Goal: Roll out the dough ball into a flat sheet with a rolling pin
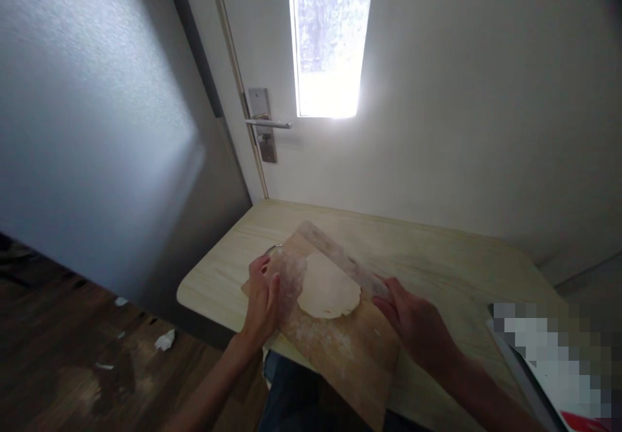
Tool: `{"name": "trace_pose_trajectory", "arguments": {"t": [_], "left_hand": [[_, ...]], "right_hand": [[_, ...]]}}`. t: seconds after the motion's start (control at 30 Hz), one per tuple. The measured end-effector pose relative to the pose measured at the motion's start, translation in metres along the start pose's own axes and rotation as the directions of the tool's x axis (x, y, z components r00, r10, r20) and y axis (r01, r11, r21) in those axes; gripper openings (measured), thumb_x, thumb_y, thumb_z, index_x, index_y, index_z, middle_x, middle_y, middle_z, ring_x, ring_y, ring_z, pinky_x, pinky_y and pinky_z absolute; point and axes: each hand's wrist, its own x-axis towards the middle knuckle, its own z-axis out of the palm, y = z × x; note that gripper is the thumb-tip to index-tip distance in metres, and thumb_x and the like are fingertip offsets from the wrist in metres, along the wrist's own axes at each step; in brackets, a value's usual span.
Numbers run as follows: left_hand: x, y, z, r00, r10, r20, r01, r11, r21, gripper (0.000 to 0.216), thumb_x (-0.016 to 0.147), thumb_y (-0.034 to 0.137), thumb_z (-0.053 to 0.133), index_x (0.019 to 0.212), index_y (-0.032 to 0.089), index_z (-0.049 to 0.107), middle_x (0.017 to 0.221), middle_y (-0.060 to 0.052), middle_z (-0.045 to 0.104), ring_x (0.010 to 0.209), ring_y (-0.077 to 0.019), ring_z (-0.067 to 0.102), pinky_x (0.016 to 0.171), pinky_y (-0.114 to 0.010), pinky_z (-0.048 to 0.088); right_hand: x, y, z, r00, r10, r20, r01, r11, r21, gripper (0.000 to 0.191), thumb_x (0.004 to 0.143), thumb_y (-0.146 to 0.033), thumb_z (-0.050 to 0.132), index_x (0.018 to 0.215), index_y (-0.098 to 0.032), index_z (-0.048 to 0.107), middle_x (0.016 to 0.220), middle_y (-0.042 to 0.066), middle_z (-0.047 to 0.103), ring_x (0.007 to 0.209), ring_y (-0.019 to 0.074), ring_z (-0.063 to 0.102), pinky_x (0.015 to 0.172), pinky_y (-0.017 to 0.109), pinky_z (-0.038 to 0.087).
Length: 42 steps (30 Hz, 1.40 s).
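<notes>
A brown wooden board (318, 335) dusted with flour lies at an angle over the table's near edge, its near corner sticking out above my legs. On it rests a flat, thin, roughly round sheet of dough (329, 289) with a ragged near edge. My left hand (262, 299) grips the board's left side, thumb on top, near a curved metal handle (273, 249). Across from it, my right hand (408, 315) closes round the right side, its fingertips partly hidden. A pale floury band runs along the far side of the dough.
The light wood table (437, 257) stands against a white door with a lever handle (269, 123) and a bright glass pane (333, 43). A grey panel (97, 127) rises at left. Paper scraps (165, 340) lie on the floor. A blurred-out flat object (554, 361) sits at right.
</notes>
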Motion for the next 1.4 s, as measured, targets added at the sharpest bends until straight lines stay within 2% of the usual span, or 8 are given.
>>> {"name": "trace_pose_trajectory", "arguments": {"t": [0.2, 0.43, 0.6, 0.7, 0.9, 0.97, 1.2, 1.4], "left_hand": [[-0.009, -0.009, 0.012, 0.990, -0.082, 0.110, 0.087, 0.995, -0.042, 0.034, 0.084, 0.033, 0.029, 0.113, 0.015, 0.026, 0.111, -0.012, 0.038, 0.102, -0.0192, 0.041, 0.086, -0.039, 0.035], [0.005, 0.000, 0.002, 0.963, -0.031, 0.266, 0.032, 0.999, -0.002, 0.031, 0.084, 0.033, 0.026, 0.108, 0.014, 0.035, 0.099, -0.009, 0.049, 0.089, -0.0162, 0.048, 0.077, -0.033, 0.039], [0.037, 0.007, -0.005, 0.854, 0.041, 0.519, -0.182, 0.957, 0.224, 0.037, 0.085, 0.033, 0.020, 0.073, 0.016, 0.051, 0.074, -0.005, 0.056, 0.072, -0.0162, 0.051, 0.067, -0.030, 0.039], [0.047, 0.007, -0.002, 0.793, -0.003, 0.610, -0.259, 0.904, 0.341, 0.042, 0.085, 0.033, 0.019, 0.066, 0.016, 0.053, 0.069, -0.005, 0.058, 0.067, -0.0167, 0.053, 0.062, -0.029, 0.039], [0.027, 0.009, 0.004, 0.910, -0.043, 0.412, -0.203, 0.822, 0.533, 0.039, 0.082, 0.026, 0.022, 0.069, 0.015, 0.056, 0.069, -0.008, 0.059, 0.067, -0.0191, 0.054, 0.061, -0.030, 0.037], [0.021, 0.009, 0.004, 0.919, -0.030, 0.393, -0.201, 0.822, 0.533, 0.038, 0.081, 0.025, 0.023, 0.068, 0.015, 0.057, 0.067, -0.008, 0.059, 0.065, -0.0194, 0.054, 0.059, -0.030, 0.037], [0.039, 0.006, 0.009, 0.858, -0.201, 0.473, -0.168, 0.760, 0.627, 0.047, 0.081, 0.032, 0.021, 0.061, 0.014, 0.060, 0.060, -0.009, 0.060, 0.057, -0.0200, 0.055, 0.052, -0.030, 0.036], [0.056, 0.003, 0.017, 0.809, -0.178, 0.560, -0.255, 0.752, 0.608, 0.045, 0.080, 0.030, 0.023, 0.063, 0.014, 0.061, 0.060, -0.008, 0.060, 0.059, -0.0185, 0.055, 0.055, -0.029, 0.036]], "right_hand": [[-0.019, 0.010, 0.012, 0.991, -0.037, 0.132, 0.054, 0.990, -0.132, 0.031, 0.084, -0.041, 0.026, 0.085, -0.019, 0.048, 0.061, 0.002, 0.061, 0.049, 0.0161, 0.058, 0.038, 0.023, 0.034], [-0.004, 0.001, 0.008, 0.980, -0.107, 0.168, 0.124, 0.988, -0.096, 0.032, 0.084, -0.040, 0.026, 0.086, -0.019, 0.049, 0.067, 0.003, 0.062, 0.057, 0.0157, 0.059, 0.044, 0.023, 0.035], [0.021, -0.014, 0.004, 0.964, -0.146, 0.221, 0.185, 0.969, -0.165, 0.034, 0.083, -0.043, 0.027, 0.085, -0.018, 0.050, 0.066, 0.005, 0.062, 0.062, 0.0180, 0.059, 0.049, 0.026, 0.036], [0.030, -0.021, 0.005, 0.959, -0.124, 0.256, 0.174, 0.967, -0.185, 0.034, 0.083, -0.043, 0.027, 0.086, -0.018, 0.049, 0.064, 0.004, 0.061, 0.059, 0.0181, 0.058, 0.047, 0.025, 0.034], [0.021, -0.024, 0.018, 0.983, -0.100, 0.153, 0.136, 0.960, -0.245, 0.038, 0.082, -0.046, 0.024, 0.084, -0.019, 0.051, 0.067, 0.004, 0.061, 0.055, 0.0181, 0.057, 0.042, 0.024, 0.028], [0.019, -0.024, 0.022, 0.986, -0.103, 0.131, 0.134, 0.956, -0.261, 0.039, 0.082, -0.046, 0.023, 0.085, -0.019, 0.052, 0.067, 0.005, 0.061, 0.052, 0.0176, 0.056, 0.040, 0.024, 0.025], [0.040, -0.015, 0.019, 0.969, -0.061, 0.239, 0.084, 0.993, -0.087, 0.047, 0.084, -0.042, 0.016, 0.066, -0.021, 0.054, 0.058, 0.003, 0.059, 0.053, 0.0164, 0.055, 0.046, 0.026, 0.029], [0.057, 0.004, 0.024, 0.923, -0.104, 0.371, 0.048, 0.986, 0.159, 0.053, 0.085, -0.042, 0.011, 0.063, -0.020, 0.055, 0.064, 0.002, 0.059, 0.061, 0.0131, 0.054, 0.057, 0.025, 0.035]]}}
